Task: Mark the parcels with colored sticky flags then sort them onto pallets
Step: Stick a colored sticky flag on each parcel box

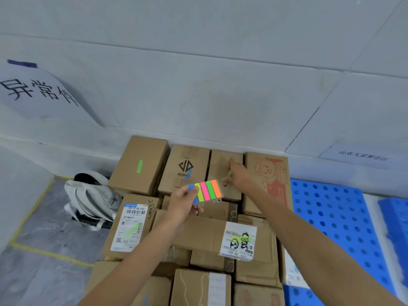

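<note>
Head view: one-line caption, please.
Left hand holds the sticky-flag pad; right hand pinches a yellow flag against a back-row parcel.

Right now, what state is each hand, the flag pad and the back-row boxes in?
left hand, holds the flag pad.
flag pad, held over the boxes.
right hand, touches plain box, grip unclear.
left box, shut, green flag on top.
logo box, shut, blue flag on it.
plain box, shut, under right hand.
pig box, shut, no flag visible.

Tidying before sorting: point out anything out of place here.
A crumpled white bag lies on the floor beside the boxes. One label is scrawled over in black and seems to fold over an edge.
</note>
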